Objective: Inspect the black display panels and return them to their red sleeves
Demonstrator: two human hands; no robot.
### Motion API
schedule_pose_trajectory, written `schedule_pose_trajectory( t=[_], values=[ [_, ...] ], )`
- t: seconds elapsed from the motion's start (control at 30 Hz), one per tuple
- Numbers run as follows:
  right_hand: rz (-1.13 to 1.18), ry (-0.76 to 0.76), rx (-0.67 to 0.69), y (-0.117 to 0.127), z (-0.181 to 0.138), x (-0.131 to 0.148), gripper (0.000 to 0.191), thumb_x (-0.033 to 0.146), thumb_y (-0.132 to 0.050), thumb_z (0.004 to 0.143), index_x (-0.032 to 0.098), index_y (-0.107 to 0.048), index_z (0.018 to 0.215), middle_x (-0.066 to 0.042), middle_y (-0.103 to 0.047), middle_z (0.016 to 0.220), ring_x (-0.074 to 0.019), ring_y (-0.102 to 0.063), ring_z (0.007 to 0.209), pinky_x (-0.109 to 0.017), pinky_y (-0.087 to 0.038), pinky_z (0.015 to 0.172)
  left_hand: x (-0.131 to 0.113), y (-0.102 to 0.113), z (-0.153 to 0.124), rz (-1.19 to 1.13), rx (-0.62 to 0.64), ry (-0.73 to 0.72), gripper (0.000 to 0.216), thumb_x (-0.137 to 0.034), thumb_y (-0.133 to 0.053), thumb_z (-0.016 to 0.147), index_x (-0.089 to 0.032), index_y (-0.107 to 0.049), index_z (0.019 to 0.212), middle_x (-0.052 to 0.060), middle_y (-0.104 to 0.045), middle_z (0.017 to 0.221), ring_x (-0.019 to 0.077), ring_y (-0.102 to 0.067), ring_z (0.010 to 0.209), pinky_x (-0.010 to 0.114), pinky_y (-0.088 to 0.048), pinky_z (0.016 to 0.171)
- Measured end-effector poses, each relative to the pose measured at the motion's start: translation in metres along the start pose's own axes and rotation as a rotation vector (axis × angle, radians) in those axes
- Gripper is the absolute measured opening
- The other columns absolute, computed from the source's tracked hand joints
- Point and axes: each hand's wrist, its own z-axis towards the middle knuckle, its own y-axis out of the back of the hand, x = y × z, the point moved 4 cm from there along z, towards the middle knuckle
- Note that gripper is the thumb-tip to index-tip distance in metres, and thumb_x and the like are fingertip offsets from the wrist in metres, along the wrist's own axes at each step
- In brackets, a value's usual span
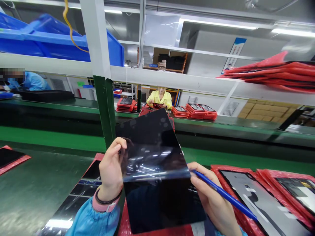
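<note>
A glossy black tablet screen panel (pixel 152 154) is held up and tilted in front of me, with ceiling lights mirrored across its middle. My left hand (pixel 112 165) grips its left edge, thumb over the front. At the opposite edge my right hand (pixel 211 196) pinches the panel between thumb and fingers. The same right hand holds a blue pen (pixel 228 198), which slants down to the right. Beneath the panel, red bubble wrap (pixel 157 231) shows on the bench.
Wrapped tablet parts (pixel 256 196) lie on red bubble wrap at the right. More dark panels (pixel 81 193) lie at the left on the green bench (pixel 31 190). A white post (pixel 95 36) and overhead shelf stand in front. Beyond, a co-worker in yellow (pixel 159 98) sits among red stacks.
</note>
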Motion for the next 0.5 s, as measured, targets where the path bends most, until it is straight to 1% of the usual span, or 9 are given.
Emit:
schedule_pose_trajectory(
  t=[0.07,0.13,0.2,0.27,0.33,0.4,0.5],
  values=[
    [0.022,0.039,0.004,-0.001,0.001,0.0,0.025,0.038,-0.077,0.075,0.031,-0.072,0.099,0.002,-0.074,0.089,-0.016,-0.067,0.08,-0.024,-0.052,0.078,0.003,-0.004,-0.006,-0.01,0.069,0.035,0.018,-0.035,-0.058,0.072,-0.019,-0.059,0.064,0.002,-0.056,0.073,0.0174,-0.051,0.078,0.023,-0.041,0.067],
    [0.027,0.093,0.015,-0.006,0.001,0.006,0.026,0.037,-0.076,0.076,0.033,-0.072,0.101,0.001,-0.075,0.1,-0.0181,-0.07,0.086,-0.025,-0.055,0.078,0.005,-0.006,-0.01,0.001,0.111,0.021,0.021,-0.037,-0.056,0.074,-0.019,-0.061,0.065,0.003,-0.059,0.076,0.019,-0.053,0.081,0.024,-0.042,0.069],
    [-0.035,0.173,0.073,-0.014,0.0,0.016,0.026,0.037,-0.074,0.077,0.032,-0.073,0.103,0.0,-0.076,0.103,-0.0204,-0.071,0.087,-0.027,-0.057,0.077,0.006,-0.007,-0.012,0.027,0.144,-0.016,0.022,-0.036,-0.055,0.074,-0.018,-0.063,0.064,0.004,-0.061,0.076,0.0189,-0.053,0.079,0.024,-0.042,0.068],
    [-0.157,0.227,0.151,-0.021,-0.001,0.024,0.029,0.036,-0.071,0.08,0.031,-0.071,0.108,-0.001,-0.075,0.108,-0.0229,-0.071,0.094,-0.03,-0.057,0.082,0.006,-0.007,-0.013,0.044,0.174,-0.05,0.023,-0.036,-0.055,0.074,-0.018,-0.065,0.064,0.004,-0.063,0.075,0.0186,-0.054,0.077,0.024,-0.043,0.068],
    [-0.285,0.242,0.19,-0.022,-0.001,0.024,0.039,0.033,-0.072,0.079,0.031,-0.066,0.117,-0.002,-0.071,0.117,-0.0255,-0.067,0.107,-0.035,-0.054,0.093,0.005,-0.007,-0.013,0.053,0.18,-0.083,0.023,-0.035,-0.055,0.074,-0.018,-0.066,0.063,0.004,-0.063,0.074,0.018,-0.055,0.076,0.023,-0.043,0.069],
    [-0.384,0.248,0.163,-0.018,0.0,0.021,0.051,0.031,-0.074,0.077,0.03,-0.06,0.126,-0.004,-0.067,0.126,-0.028,-0.06,0.118,-0.041,-0.048,0.102,0.003,-0.007,-0.013,0.049,0.175,-0.11,0.022,-0.033,-0.056,0.073,-0.018,-0.066,0.061,0.003,-0.063,0.071,0.0175,-0.055,0.076,0.023,-0.043,0.069],
    [-0.438,0.309,0.212,-0.016,0.0,0.015,0.063,0.033,-0.076,0.075,0.031,-0.052,0.132,-0.004,-0.062,0.133,-0.0299,-0.055,0.124,-0.043,-0.048,0.102,0.002,-0.01,-0.014,0.019,0.203,-0.123,0.018,-0.03,-0.057,0.069,-0.018,-0.066,0.059,0.003,-0.065,0.072,0.0172,-0.056,0.074,0.023,-0.044,0.068]
  ],
)
